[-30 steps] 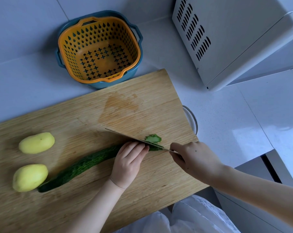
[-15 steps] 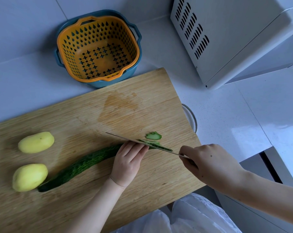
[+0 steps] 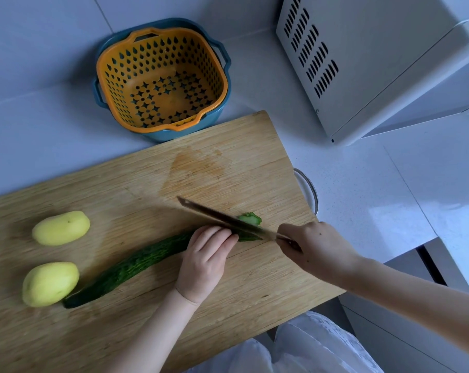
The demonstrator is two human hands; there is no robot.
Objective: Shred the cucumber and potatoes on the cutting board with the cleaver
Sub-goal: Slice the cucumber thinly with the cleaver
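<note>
A long dark green cucumber [image 3: 136,262] lies slantwise on the wooden cutting board [image 3: 120,189]. My left hand [image 3: 205,258] presses down on its right end with curled fingers. My right hand [image 3: 315,250] grips the handle of the cleaver [image 3: 219,219], whose blade lies across the cucumber just beyond my left fingertips. A cut green slice [image 3: 250,218] rests on the far side of the blade. Two peeled yellow potatoes lie at the board's left, one [image 3: 61,228] farther from me and one [image 3: 50,283] nearer, touching the cucumber's left tip.
An orange colander inside a blue basin [image 3: 160,79] stands behind the board. A white microwave [image 3: 368,57] sits at the back right. A round metal rim [image 3: 310,192] pokes out from under the board's right edge. The counter edge drops off at the lower right.
My right hand has drawn the cleaver back and brought it onto the cucumber again beside my left fingertips. The left hand and the potatoes stay put.
</note>
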